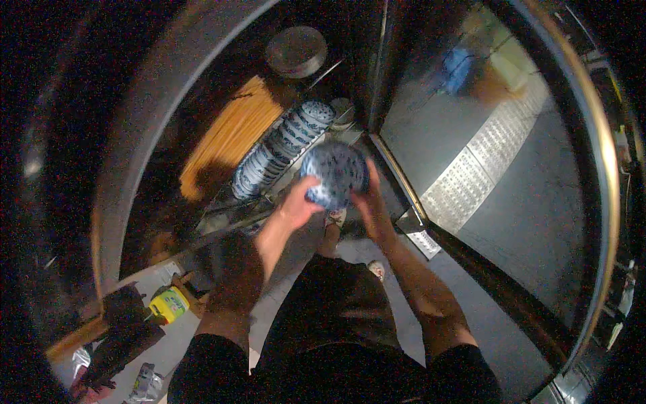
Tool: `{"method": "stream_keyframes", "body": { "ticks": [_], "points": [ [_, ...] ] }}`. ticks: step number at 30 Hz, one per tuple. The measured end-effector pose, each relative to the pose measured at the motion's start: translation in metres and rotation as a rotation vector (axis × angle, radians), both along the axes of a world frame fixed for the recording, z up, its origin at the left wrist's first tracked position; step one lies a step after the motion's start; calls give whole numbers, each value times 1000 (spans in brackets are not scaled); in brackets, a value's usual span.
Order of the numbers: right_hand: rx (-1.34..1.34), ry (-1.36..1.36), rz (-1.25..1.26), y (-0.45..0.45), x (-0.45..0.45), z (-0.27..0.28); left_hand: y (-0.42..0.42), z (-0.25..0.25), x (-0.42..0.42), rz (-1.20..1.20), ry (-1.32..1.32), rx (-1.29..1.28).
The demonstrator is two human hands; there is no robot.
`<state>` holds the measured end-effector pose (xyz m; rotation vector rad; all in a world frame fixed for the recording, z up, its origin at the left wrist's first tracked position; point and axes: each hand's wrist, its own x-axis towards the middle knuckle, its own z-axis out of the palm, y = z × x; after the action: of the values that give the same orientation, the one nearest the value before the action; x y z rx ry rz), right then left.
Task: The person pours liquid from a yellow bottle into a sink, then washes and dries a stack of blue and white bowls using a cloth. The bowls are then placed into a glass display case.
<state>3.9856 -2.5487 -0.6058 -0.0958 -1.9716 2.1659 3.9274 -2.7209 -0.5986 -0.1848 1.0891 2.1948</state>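
Note:
Between my two hands is a round blue-and-white patterned dish (335, 174), blurred, with its speckled face towards me; I cannot tell if it is a single bowl or several nested. My left hand (301, 202) grips its near left edge, thumb on the rim. On the opposite edge, my right hand (368, 197) holds it with the fingers along the side. Just beyond my left hand lies a long row of nested blue-and-white bowls (282, 151), tilted on their sides. Next to that row sits a bundle of orange-brown sticks (232, 139), which look like chopsticks.
A round metal container (297, 52) stands at the back, with a small pale cup-like vessel (342, 112) beyond the bowls. A dark frame with a metal edge (398, 174) rises on the right, before a studded floor strip (469, 177). A yellow package (170, 305) lies lower left.

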Motion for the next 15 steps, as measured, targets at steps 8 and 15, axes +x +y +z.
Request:
{"method": "stream_keyframes", "body": {
  "ticks": [8,15],
  "points": [
    [-209,-41,111,15,-184,-49,-5,-33,-185,-271,1032,-750],
    [-264,-43,104,21,-273,-132,28,-88,-300,-128,1717,-670]
  ]
}}
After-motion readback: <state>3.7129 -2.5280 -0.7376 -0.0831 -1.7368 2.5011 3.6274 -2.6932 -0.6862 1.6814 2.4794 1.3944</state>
